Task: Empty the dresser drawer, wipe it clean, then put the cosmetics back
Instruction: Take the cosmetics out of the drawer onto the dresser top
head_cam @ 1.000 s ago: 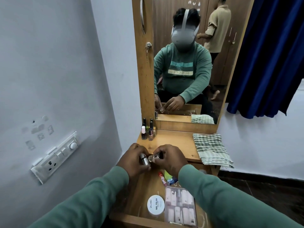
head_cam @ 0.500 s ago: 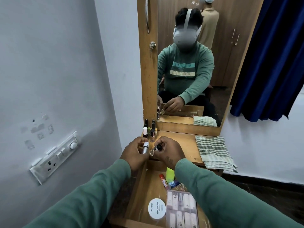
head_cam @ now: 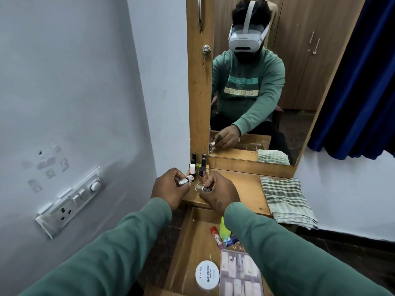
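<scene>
The wooden drawer [head_cam: 181, 242] stands pulled out below me. Inside it lie a white nail polish remover tub [head_cam: 207, 274], a clear case of false nails [head_cam: 240, 274], a red tube [head_cam: 215, 235] and a green item [head_cam: 224, 228]. My left hand [head_cam: 168, 189] grips a silver-capped nail polish bottle [head_cam: 186, 180]. My right hand [head_cam: 220, 192] grips a clear nail polish bottle [head_cam: 201, 187]. Both hands hover over the dresser top's [head_cam: 241, 189] left end, just in front of several nail polish bottles [head_cam: 197, 166] standing there.
A folded green checked cloth [head_cam: 286, 201] lies on the right of the dresser top. The mirror [head_cam: 256, 82] rises behind it. A wall with a switch panel [head_cam: 68, 199] is close on the left, a blue curtain [head_cam: 359, 82] at the right.
Both hands have lifted from over the drawer and moved forward to the dresser top's left end, each carrying its bottle toward the standing bottles.
</scene>
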`<state>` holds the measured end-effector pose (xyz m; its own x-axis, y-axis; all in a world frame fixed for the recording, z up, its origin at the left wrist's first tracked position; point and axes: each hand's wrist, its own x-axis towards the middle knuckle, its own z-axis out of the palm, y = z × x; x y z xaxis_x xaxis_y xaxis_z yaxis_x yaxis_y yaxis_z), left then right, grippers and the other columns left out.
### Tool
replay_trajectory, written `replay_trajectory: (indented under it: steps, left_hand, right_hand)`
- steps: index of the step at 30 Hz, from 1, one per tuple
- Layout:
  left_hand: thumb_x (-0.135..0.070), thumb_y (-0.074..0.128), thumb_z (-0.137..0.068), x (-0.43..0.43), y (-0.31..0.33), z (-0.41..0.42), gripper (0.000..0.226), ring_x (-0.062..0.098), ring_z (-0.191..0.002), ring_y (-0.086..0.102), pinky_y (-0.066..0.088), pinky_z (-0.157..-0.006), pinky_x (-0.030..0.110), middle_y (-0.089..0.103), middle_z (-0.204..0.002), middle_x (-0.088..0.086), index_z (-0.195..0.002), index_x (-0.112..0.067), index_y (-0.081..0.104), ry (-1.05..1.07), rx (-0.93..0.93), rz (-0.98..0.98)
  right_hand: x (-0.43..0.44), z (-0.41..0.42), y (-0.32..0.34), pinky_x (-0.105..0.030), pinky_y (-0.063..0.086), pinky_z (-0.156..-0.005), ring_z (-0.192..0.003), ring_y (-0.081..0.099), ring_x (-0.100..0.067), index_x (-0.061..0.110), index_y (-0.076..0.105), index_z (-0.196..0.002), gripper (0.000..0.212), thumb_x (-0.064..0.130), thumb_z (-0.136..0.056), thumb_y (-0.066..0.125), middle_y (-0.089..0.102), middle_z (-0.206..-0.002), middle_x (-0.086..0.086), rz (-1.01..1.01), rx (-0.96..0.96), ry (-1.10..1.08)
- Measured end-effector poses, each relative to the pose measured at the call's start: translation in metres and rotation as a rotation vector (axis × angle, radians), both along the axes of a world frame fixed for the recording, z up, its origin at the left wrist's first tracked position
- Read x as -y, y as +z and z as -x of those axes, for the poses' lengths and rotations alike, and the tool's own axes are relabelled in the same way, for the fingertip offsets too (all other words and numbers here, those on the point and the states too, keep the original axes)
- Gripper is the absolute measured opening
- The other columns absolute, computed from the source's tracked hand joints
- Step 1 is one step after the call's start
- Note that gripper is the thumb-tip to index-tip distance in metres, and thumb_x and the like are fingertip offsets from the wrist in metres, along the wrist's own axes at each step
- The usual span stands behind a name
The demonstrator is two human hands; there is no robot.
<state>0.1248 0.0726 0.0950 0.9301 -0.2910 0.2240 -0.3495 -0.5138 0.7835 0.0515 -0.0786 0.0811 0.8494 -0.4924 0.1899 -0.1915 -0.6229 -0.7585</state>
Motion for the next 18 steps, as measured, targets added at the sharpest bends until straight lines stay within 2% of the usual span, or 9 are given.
replay_trajectory:
  steps: [2, 5, 7, 10, 14, 18]
  left_hand:
    - [-0.019, 0.085, -0.082, 0.000, 0.002, -0.004, 0.019, 0.015, -0.078, 0.063, 0.050, -0.065, 0.025, 0.069, -0.085, -0.005, -0.089, -0.021, 0.068, 0.020, -0.025, 0.015]
    - [-0.020, 0.088, -0.079, 0.003, 0.003, -0.010, 0.020, 0.014, -0.081, 0.066, 0.057, -0.072, 0.029, 0.072, -0.086, -0.006, -0.089, -0.021, 0.072, 0.027, -0.076, 0.016]
    - [-0.019, 0.089, -0.077, 0.005, 0.002, -0.013, 0.020, 0.015, -0.083, 0.067, 0.058, -0.074, 0.029, 0.073, -0.087, -0.005, -0.089, -0.021, 0.074, 0.029, -0.112, 0.009]
    - [-0.019, 0.090, -0.076, 0.010, -0.001, -0.016, 0.020, 0.016, -0.083, 0.067, 0.054, -0.069, 0.026, 0.073, -0.086, -0.005, -0.090, -0.020, 0.076, 0.035, -0.141, -0.009]
    - [-0.027, 0.091, -0.075, 0.016, -0.002, -0.022, 0.021, 0.015, -0.083, 0.066, 0.054, -0.071, 0.029, 0.073, -0.086, -0.005, -0.089, -0.021, 0.076, 0.043, -0.166, -0.070]
    - [-0.031, 0.090, -0.075, 0.022, -0.001, -0.025, 0.020, 0.016, -0.082, 0.065, 0.052, -0.069, 0.030, 0.072, -0.084, -0.005, -0.085, -0.022, 0.074, 0.030, -0.152, -0.156]
  right_hand:
    - [0.004, -0.002, -0.003, -0.035, 0.055, -0.064, -0.075, 0.061, -0.017, 0.024, 0.057, -0.078, 0.028, 0.026, -0.077, 0.085, 0.067, -0.080, 0.008, -0.043, 0.006, -0.032]
    - [0.010, -0.004, -0.005, -0.030, 0.050, -0.064, -0.078, 0.061, -0.015, 0.022, 0.060, -0.083, 0.025, 0.018, -0.079, 0.084, 0.067, -0.083, 0.009, -0.108, 0.017, -0.051]
    - [0.012, -0.005, -0.007, -0.030, 0.052, -0.073, -0.085, 0.062, -0.013, 0.026, 0.061, -0.091, 0.025, 0.016, -0.082, 0.082, 0.066, -0.091, 0.011, -0.127, 0.023, -0.044]
    - [0.012, -0.007, -0.010, -0.037, 0.057, -0.086, -0.094, 0.063, -0.013, 0.034, 0.060, -0.110, 0.035, 0.014, -0.087, 0.078, 0.065, -0.101, 0.012, -0.174, 0.025, -0.006]
    - [0.013, -0.010, -0.010, -0.034, 0.058, -0.084, -0.094, 0.064, -0.013, 0.035, 0.061, -0.118, 0.042, 0.011, -0.087, 0.078, 0.066, -0.104, 0.011, -0.190, 0.045, 0.015]
    - [0.010, -0.015, -0.008, -0.027, 0.056, -0.081, -0.094, 0.065, -0.011, 0.034, 0.060, -0.115, 0.045, 0.005, -0.086, 0.079, 0.064, -0.102, 0.013, -0.208, 0.041, 0.006]
